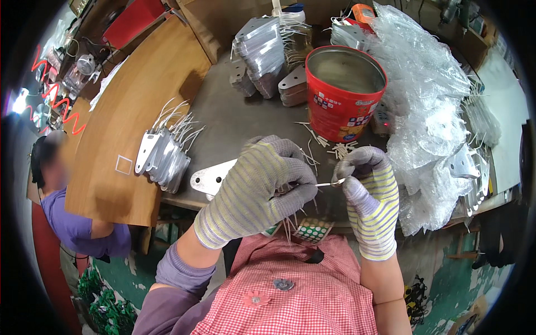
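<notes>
Both my hands wear grey-and-yellow striped gloves. With closed fingers, my left hand (262, 187) grips a thin white wire (325, 185) whose tip points right. My right hand (371, 198) pinches the tip end between thumb and forefinger; whether a small sleeve sits there is too small to tell. Under and left of my left hand lies a white metal plate with dark holes (211, 177), partly covered by the glove. Several short white tubes (339, 149) lie loose on the table just beyond my hands. Some wires dangle below my left hand.
A red tin bucket (339, 103) stands behind the tubes. Bubble wrap (424, 111) heaps up at the right. Stacks of wired metal plates stand at the back (259, 53) and on the wooden board (164, 156) at left. A person in purple (78, 218) sits at far left.
</notes>
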{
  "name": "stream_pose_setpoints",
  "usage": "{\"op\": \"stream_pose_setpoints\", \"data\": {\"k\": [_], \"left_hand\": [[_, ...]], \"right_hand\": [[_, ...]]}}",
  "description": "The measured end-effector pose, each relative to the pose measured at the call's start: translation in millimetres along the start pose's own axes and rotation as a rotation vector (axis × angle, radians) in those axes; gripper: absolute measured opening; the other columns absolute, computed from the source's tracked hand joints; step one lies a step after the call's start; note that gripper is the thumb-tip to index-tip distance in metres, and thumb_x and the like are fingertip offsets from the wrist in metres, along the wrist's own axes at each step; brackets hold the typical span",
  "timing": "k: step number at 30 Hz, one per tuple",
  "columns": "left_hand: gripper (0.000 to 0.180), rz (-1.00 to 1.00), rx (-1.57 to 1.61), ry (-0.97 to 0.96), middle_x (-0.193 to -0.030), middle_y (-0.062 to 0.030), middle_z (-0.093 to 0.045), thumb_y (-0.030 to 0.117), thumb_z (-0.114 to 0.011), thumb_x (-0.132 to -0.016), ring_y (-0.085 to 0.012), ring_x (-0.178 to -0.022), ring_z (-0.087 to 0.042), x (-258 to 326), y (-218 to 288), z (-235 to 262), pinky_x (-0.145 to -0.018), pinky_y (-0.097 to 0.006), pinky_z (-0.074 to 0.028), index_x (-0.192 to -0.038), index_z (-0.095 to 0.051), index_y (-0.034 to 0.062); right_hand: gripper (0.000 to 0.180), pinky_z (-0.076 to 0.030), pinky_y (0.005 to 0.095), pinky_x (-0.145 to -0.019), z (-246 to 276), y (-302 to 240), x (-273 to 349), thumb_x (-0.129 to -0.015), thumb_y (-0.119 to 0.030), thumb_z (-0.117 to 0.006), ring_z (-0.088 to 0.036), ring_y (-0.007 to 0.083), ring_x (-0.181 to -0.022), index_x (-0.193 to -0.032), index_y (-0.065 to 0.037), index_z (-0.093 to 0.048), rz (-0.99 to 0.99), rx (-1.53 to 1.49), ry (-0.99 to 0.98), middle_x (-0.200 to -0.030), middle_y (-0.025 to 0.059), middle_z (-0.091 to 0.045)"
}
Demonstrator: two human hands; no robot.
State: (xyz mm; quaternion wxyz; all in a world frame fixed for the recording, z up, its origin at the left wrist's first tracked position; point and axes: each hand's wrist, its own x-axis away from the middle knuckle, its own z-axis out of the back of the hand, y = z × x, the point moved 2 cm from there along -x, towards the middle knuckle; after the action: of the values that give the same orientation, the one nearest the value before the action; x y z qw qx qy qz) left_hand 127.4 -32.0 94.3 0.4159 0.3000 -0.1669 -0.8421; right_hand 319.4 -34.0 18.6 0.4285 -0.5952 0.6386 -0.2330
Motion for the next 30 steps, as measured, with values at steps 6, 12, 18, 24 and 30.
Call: {"op": "stream_pose_setpoints", "data": {"k": [6, 12, 18, 24, 30], "left_hand": [[0.016, -0.037, -0.018, 0.002, -0.083, -0.0081, -0.065, 0.02, -0.082, -0.075, -0.0276, -0.084, -0.063, -2.0, 0.9, -0.7, -0.076, -0.041, -0.048, -0.082, -0.073, 0.0096], [0.027, -0.035, -0.064, -0.055, -0.09, -0.0113, -0.067, 0.024, -0.084, -0.071, -0.0316, -0.089, -0.063, 0.2, -1.8, 0.2, -0.082, -0.042, -0.047, -0.09, -0.073, 0.0078], [0.067, 0.101, -0.251, -0.02, -0.119, -0.0195, -0.059, 0.039, -0.086, -0.065, -0.0376, -0.11, -0.058, 27.0, -9.2, 43.4, -0.094, -0.045, -0.046, -0.121, -0.067, 0.0086], [0.084, 0.221, -0.288, -0.101, -0.121, -0.023, -0.06, 0.047, -0.091, -0.059, -0.0409, -0.113, -0.057, 50.5, -30.4, 53.5, -0.098, -0.049, -0.046, -0.125, -0.066, 0.0031], [0.084, 0.234, -0.341, 0.077, -0.114, -0.019, -0.061, 0.049, -0.093, -0.054, -0.0378, -0.105, -0.062, 52.5, -18.7, 46.8, -0.091, -0.045, -0.051, -0.119, -0.068, 0.0032]], "right_hand": [[0.027, -0.05, 0.0275, -0.088, -7.8, -17.3, 7.3, -0.091, -0.003, -0.07, -0.06, 0.0114, -0.095, -0.116, -0.004, -0.058, 0.204, 0.378, -0.005, -0.105, 0.0048, -0.062], [0.025, -0.05, 0.0409, -0.077, -28.4, -26.3, 0.4, -0.079, 0.002, -0.072, -0.062, 0.0328, -0.084, -0.103, -0.005, -0.067, 0.573, 0.943, -0.212, -0.091, 0.0111, -0.064], [0.024, -0.05, 0.0429, -0.073, -37.0, -34.9, -7.3, -0.074, -0.003, -0.076, -0.063, 0.0308, -0.08, -0.097, -0.006, -0.07, 0.484, 1.069, -0.329, -0.086, 0.0088, -0.067], [0.021, -0.052, 0.0417, -0.071, -53.4, -26.3, -8.4, -0.073, -0.014, -0.071, -0.065, 0.027, -0.079, -0.093, -0.007, -0.07, 0.589, 1.335, -0.448, -0.078, 0.0058, -0.068], [0.025, -0.051, 0.0423, -0.073, -58.5, -26.0, -1.9, -0.074, -0.014, -0.07, -0.066, 0.0269, -0.082, -0.097, -0.007, -0.071, 0.61, 1.324, -0.38, -0.083, 0.0063, -0.067]]}}
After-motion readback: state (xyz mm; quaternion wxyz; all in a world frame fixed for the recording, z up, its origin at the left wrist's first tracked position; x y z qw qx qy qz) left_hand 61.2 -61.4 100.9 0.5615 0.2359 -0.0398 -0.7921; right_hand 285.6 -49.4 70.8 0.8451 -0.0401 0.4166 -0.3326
